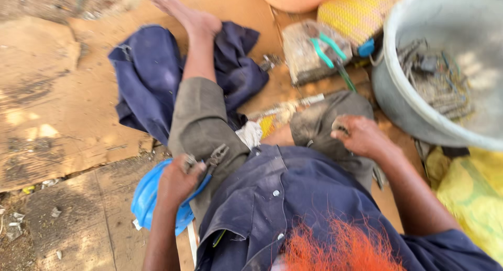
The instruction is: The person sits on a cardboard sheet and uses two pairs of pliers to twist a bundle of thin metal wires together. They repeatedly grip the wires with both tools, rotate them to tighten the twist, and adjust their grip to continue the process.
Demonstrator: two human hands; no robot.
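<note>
My left hand point(178, 182) grips dull grey metal pliers point(209, 160), scuffed and matt, over a smooth blue plastic helmet point(149, 195). My right hand point(361, 137) rests on coarse, dusty grey trouser cloth point(201, 119). Under me lies rough, stained brown cardboard point(57, 108); the navy jacket point(146, 72) is soft matt cloth. The grey basin point(414, 108) looks like plastic, though blur hides its finish

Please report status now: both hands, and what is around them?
Left hand shut on pliers, beside blue hard hat. Right hand resting on bent knee, seems empty. Grey basin of metal scrap close right.
</note>
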